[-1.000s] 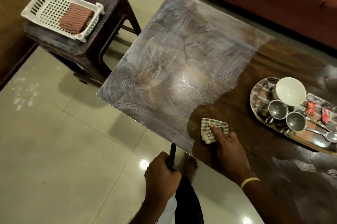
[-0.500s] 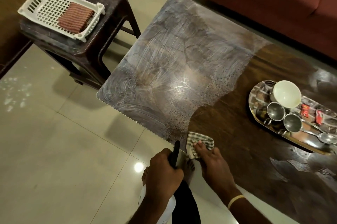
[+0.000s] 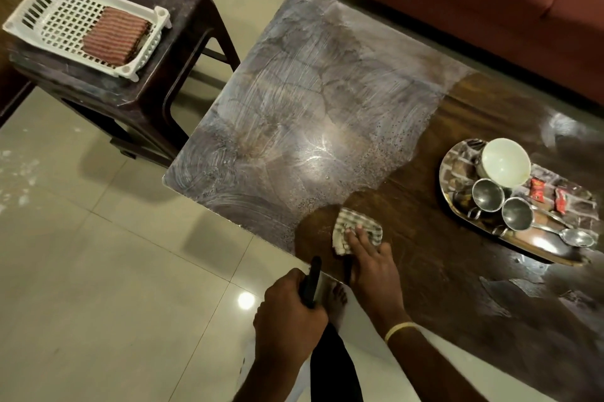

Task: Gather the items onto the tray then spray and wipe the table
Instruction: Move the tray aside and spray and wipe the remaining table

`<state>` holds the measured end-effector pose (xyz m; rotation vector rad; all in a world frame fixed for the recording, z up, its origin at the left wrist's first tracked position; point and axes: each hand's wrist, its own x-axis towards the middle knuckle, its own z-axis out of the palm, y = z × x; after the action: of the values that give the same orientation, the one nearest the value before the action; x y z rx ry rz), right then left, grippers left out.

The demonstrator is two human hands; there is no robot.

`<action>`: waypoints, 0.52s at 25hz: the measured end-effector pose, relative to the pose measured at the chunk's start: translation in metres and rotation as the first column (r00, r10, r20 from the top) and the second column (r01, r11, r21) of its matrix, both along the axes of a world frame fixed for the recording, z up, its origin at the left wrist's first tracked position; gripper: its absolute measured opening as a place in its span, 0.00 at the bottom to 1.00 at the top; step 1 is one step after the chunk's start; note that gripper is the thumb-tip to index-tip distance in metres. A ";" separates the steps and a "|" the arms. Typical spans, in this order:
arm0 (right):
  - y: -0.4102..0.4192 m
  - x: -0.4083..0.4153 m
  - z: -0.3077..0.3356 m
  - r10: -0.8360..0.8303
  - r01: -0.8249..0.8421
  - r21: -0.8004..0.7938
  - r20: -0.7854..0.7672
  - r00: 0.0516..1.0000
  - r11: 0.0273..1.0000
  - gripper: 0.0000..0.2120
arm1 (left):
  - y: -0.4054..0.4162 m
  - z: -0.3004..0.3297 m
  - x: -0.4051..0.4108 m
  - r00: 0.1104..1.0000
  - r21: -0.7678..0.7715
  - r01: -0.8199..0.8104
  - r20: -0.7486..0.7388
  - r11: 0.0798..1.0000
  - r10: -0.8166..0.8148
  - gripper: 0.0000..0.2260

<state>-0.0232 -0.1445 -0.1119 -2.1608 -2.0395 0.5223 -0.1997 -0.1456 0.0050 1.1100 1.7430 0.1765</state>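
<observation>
A checked cloth (image 3: 358,233) is pressed flat against the table (image 3: 441,270) by the right hand (image 3: 371,266), whose straightened fingers (image 3: 356,239) lie on top of it. The cloth lies under the fingertips, near the table's near edge, at the border between the smeared, filmy part of the tabletop and the darker wiped wood. The left hand (image 3: 291,313) is held just off that edge, its fingers curled round a dark spray bottle (image 3: 310,282) of which only the black top is seen. A metal tray (image 3: 457,169) stands well apart to the right on the table; a white bowl (image 3: 505,161), two steel cups (image 3: 488,194), a spoon (image 3: 577,238) and two red sachets (image 3: 536,189) are held in it. On a stool (image 3: 183,9) to the left, a white basket (image 3: 58,5) with a folded striped cloth is seen.
</observation>
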 end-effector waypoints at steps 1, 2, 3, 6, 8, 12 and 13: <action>-0.016 -0.010 0.000 0.046 -0.045 0.004 -0.009 0.999 0.999 0.32 | 0.002 0.001 -0.001 1.000 0.009 0.015 -0.021 1.000 -0.015 0.09; -0.026 -0.023 -0.002 0.115 -0.115 0.001 -0.023 0.993 0.993 0.33 | 0.005 0.002 -0.001 0.999 0.010 0.035 -0.040 0.999 -0.034 0.08; -0.026 -0.034 -0.004 0.180 -0.180 -0.011 -0.053 0.982 0.984 0.32 | 0.009 0.002 0.000 0.997 0.009 0.051 -0.050 0.999 -0.050 0.09; 0.036 -0.047 -0.004 0.330 -0.330 0.035 -0.018 0.944 0.943 0.26 | 0.021 0.001 -0.002 0.998 -0.020 0.034 -0.051 0.999 -0.035 0.14; 0.080 -0.026 -0.003 0.111 -0.111 -0.006 0.011 0.994 0.994 0.24 | 0.029 -0.002 -0.005 1.000 -0.048 0.019 -0.018 0.999 -0.020 0.14; 0.063 -0.018 0.001 -0.242 0.241 -0.021 -0.008 0.970 0.970 0.26 | 0.043 0.005 -0.017 1.000 -0.041 -0.002 0.012 0.999 0.002 0.14; 0.049 -0.035 0.003 -0.115 0.114 -0.016 -0.036 0.993 0.993 0.27 | 0.047 0.006 -0.019 1.000 -0.029 0.003 0.006 1.000 -0.002 0.13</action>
<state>-0.0584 -0.0951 -0.1085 -2.2427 -1.8851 0.5581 -0.2187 -0.0990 0.0105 1.0897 1.7334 0.1528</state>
